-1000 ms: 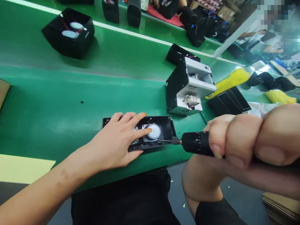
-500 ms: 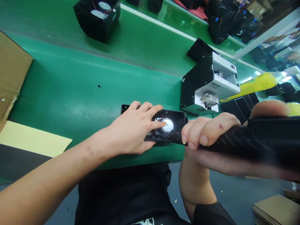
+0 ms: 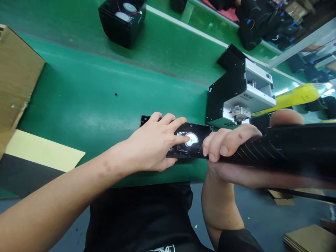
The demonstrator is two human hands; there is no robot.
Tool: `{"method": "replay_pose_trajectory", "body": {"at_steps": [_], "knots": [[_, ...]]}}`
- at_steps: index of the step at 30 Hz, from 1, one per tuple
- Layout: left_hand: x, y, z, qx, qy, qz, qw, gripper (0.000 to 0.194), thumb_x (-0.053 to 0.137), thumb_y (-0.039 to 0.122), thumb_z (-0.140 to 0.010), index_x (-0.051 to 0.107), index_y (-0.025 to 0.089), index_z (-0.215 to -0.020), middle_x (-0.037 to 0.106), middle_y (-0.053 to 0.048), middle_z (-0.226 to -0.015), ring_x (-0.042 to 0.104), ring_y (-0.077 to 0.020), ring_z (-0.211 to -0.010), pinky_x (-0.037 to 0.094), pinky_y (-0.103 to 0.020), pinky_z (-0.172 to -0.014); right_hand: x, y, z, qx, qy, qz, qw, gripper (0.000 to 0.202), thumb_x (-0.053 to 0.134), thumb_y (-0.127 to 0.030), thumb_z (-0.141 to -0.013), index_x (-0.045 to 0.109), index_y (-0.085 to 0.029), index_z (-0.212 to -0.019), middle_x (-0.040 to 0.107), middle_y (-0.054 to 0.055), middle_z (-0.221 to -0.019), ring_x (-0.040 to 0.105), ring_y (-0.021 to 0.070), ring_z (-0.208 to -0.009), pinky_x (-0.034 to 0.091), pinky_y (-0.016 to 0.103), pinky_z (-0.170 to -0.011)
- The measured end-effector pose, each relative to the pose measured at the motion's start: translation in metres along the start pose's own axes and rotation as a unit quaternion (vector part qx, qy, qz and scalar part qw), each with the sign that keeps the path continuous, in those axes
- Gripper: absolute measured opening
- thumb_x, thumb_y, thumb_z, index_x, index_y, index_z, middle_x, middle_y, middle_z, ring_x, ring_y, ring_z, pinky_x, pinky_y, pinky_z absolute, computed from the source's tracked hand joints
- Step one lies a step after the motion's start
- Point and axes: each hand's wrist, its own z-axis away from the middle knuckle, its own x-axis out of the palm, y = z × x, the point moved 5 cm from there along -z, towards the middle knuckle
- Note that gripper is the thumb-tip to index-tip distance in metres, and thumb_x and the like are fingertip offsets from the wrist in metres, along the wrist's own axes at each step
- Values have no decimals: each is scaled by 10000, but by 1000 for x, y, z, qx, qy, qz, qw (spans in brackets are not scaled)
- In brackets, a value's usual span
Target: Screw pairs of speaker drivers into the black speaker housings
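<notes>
My left hand (image 3: 160, 141) lies over a black panel (image 3: 201, 130) near the front edge of the green table, its thumb along the near side and its index fingertip at a round white and silver speaker (image 3: 192, 139) set in the panel. My right hand (image 3: 227, 143) is wrapped round a black power screwdriver (image 3: 262, 141), held lengthwise to the right. The driver's front end meets the panel just right of the speaker; its tip is too dark to make out.
A black and silver machine (image 3: 236, 94) stands behind my right hand, with a yellow bottle (image 3: 296, 98) beside it. A black housing (image 3: 123, 26) sits at the back, a cardboard box (image 3: 21, 70) at the left, and a small black piece (image 3: 116, 94) mid-table.
The view has shifted slightly, so the table items appear further right. The screwdriver is more level, its rear has swung, and my right hand sits a little further left against the panel.
</notes>
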Motion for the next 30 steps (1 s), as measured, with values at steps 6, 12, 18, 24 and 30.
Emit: {"method": "replay_pose_trajectory", "body": {"at_steps": [6, 12, 18, 24, 30], "knots": [[-1, 1, 2, 5, 5, -8, 1000, 513, 702, 470, -948, 690, 330, -1441, 472, -142, -1682, 549, -399, -1353, 419, -550, -1051, 8, -5, -1, -46, 2, 1, 999, 208, 883, -485, -901, 802, -308, -973, 552, -71, -608, 502, 122, -359, 490, 290, -361], [-2, 4, 3, 14, 10, -23, 1000, 488, 662, 460, -971, 687, 314, -1435, 477, -168, -1671, 557, -411, -1323, 422, -547, -992, 13, -4, 6, -33, 1, -21, 999, 361, 746, -634, -965, 802, -321, -1137, 631, -44, -617, 513, 158, -371, 468, 312, -347], [-2, 6, 3, 18, 24, -27, 999, 494, 652, 450, -966, 684, 305, -1438, 503, -177, -1645, 558, -422, -1298, 423, -562, -978, 12, -2, 10, -28, -10, -23, 999, 425, 739, -684, -945, 821, -300, -1108, 632, -34, -593, 521, 172, -365, 473, 322, -359], [-2, 6, 4, 15, 23, -24, 999, 480, 646, 431, -968, 690, 303, -1429, 510, -174, -1642, 567, -412, -1303, 432, -564, -983, 13, -3, 11, -43, -22, -33, 998, 410, 717, -646, -978, 810, -308, -1190, 658, -29, -643, 540, 164, -395, 498, 316, -386], [0, 3, 5, 8, 26, -6, 1000, 518, 704, 413, -908, 711, 315, -1416, 516, -151, -1645, 566, -405, -1322, 443, -573, -1024, 16, -5, 11, -36, 7, -34, 999, 471, 687, -690, -984, 785, -341, -1285, 657, -29, -636, 533, 174, -382, 488, 326, -374]]}}
